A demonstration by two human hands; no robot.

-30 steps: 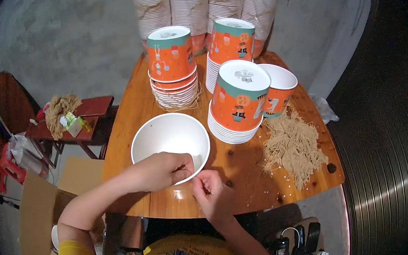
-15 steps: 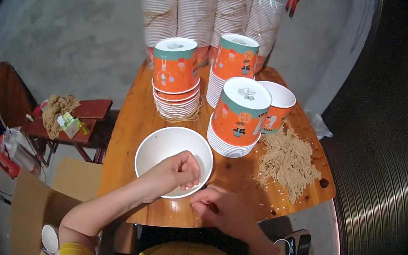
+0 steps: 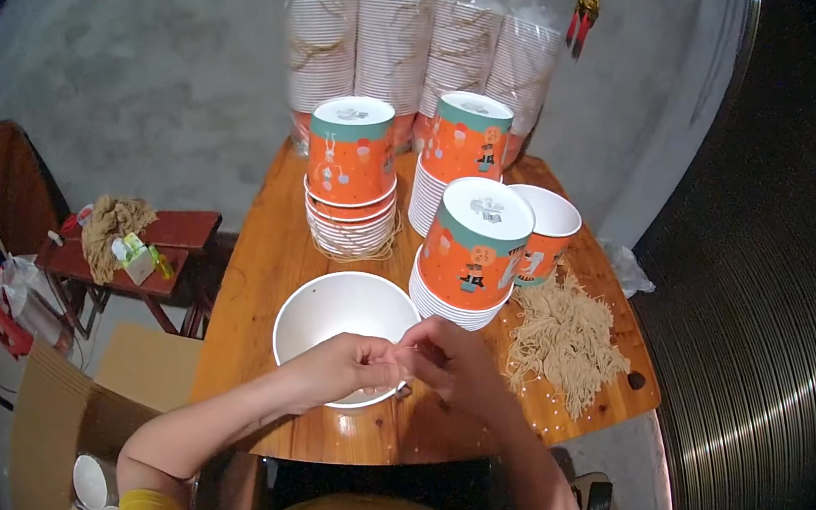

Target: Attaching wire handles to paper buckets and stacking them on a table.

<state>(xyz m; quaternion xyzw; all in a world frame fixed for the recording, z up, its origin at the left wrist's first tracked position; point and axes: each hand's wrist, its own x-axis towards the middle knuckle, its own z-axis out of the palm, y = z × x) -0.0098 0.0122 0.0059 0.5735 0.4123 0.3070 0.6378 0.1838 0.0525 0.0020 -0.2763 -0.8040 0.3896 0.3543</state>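
Holds left hand [image 3: 345, 366] and right hand [image 3: 457, 362] meeting at the near right rim of an open white-lined paper tub [image 3: 339, 308], upright on the wooden table [image 3: 324, 448], with thumb and fingers drawn together on each; cannot tell whether pinching anything thin between the fingertips. Has a loose heap of tan string [image 3: 565, 333] to the right, upturned stacks of orange-and-green paper tubs [image 3: 475, 265] beyond, and a single mouth-up orange tub [image 3: 534, 263] just beside the nearest stack. Shows plastic-wrapped columns of tubs [image 3: 392, 50] at the far edge.
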